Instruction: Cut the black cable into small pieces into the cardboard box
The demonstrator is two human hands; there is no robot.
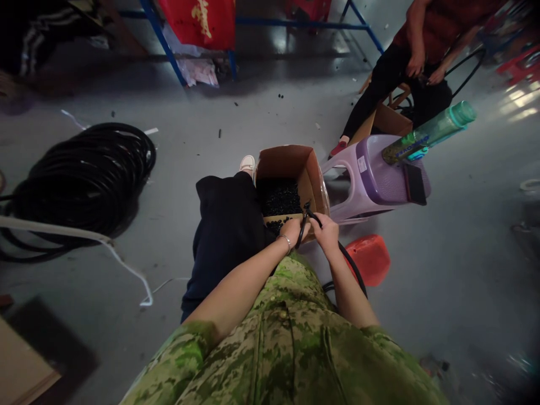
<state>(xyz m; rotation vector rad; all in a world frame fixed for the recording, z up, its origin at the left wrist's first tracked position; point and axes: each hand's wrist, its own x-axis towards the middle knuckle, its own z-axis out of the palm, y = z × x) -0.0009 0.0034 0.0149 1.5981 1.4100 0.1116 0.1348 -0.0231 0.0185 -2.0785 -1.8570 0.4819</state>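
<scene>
1. Dial centred on the open carton (280,158), 12 at top of view; small parts (280,198) lay inside.
2. 6 o'clock, near wall: left hand (294,229), around a narrow piece (301,233).
3. 5 o'clock: right hand (326,233), around a tube (355,270) running back beside the forearm.
4. 4 o'clock, beyond the tube: plastic piece (371,259) on floor.
5. 3 o'clock: stool (375,183), bearing bottle (439,130) and phone (415,184).
6. 2 o'clock, behind the stool: seated co-worker (447,31).
7. 11 to 1 o'clock: frame (270,22), well apart.
8. 9 o'clock: coil (90,183) on floor.
</scene>
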